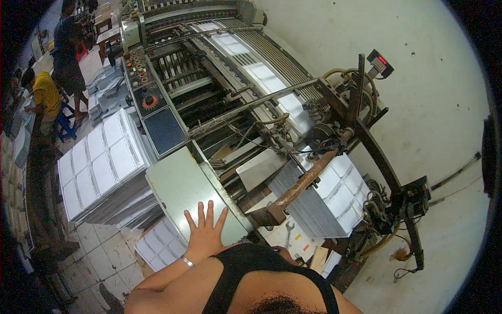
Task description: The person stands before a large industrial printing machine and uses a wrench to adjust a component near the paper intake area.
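My left hand [205, 230] lies flat with its fingers spread on the pale green metal cover [183, 183] of a large sheet-fed machine [209, 94]. A silvery band circles that wrist. Of my right hand [285, 255] only a small part shows past the black top I wear, and its fingers are hidden. Close to it, a wrench [288, 234] rests on a light surface [300, 240] with coloured marks. A tall stack of printed sheets [342, 191] stands under a rusty bar [306, 180] at the machine's near right end.
Left of the machine stands a big stack of printed sheets [104, 162], beside a control panel [140, 78] with knobs. Hoses and a metal arm [379, 152] jut out at right, near a small red display [380, 62]. A person in yellow [46, 94] sits far left; another person [68, 52] stands behind.
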Demonstrator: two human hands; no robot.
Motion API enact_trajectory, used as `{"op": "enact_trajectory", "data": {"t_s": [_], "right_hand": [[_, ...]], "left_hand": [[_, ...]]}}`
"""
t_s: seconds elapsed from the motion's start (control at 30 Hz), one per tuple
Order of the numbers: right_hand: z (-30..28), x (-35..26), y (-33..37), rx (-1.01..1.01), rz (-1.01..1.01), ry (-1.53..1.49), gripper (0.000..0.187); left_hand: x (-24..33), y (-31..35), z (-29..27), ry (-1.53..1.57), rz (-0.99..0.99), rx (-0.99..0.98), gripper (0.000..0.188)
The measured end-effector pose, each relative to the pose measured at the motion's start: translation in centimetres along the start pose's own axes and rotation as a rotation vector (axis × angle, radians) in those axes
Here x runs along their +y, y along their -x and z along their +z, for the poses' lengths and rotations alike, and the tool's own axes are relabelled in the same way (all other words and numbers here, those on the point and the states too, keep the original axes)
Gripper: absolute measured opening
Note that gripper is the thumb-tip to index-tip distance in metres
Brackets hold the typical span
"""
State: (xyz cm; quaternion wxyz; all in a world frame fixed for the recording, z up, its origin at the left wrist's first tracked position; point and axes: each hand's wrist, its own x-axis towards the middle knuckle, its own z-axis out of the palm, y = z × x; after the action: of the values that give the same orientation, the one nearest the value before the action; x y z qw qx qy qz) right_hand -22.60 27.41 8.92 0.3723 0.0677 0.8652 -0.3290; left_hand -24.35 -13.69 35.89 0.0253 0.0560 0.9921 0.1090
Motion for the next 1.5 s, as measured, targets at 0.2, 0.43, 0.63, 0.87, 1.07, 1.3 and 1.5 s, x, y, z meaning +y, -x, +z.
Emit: {"op": "enact_trajectory", "data": {"t_s": [0.2,0.43,0.63,0.87,1.07,1.3,1.5], "right_hand": [[-0.2,-1.3,0.8,0.012,0.017,0.024,0.045],[-0.3,-1.0,0.8,0.013,-0.026,0.031,0.046],[0.1,-0.1,0.3,0.033,-0.055,0.058,0.046],[-0.2,-0.4,0.3,0.011,-0.015,0.066,0.048],[0.1,0.1,0.0,-0.002,0.026,0.05,0.048],[0.0,-0.5,0.3,-0.007,0.04,0.081,0.044],[0.9,1.9,-1.0,-0.011,0.019,0.002,0.047]], "left_hand": [[-0.1,0.1,0.1,-0.001,0.002,0.028,0.113],[0.0,0.1,0.0,0.0,0.004,0.025,0.114],[0.0,0.0,0.1,0.004,0.008,0.019,0.114],[-0.1,0.1,0.2,-0.003,0.001,0.018,0.115],[-0.1,0.0,0.2,-0.018,0.005,0.006,0.116],[-0.1,0.1,0.1,-0.008,-0.002,0.009,0.115],[0.2,-0.1,-0.1,-0.004,0.006,0.005,0.115]]}}
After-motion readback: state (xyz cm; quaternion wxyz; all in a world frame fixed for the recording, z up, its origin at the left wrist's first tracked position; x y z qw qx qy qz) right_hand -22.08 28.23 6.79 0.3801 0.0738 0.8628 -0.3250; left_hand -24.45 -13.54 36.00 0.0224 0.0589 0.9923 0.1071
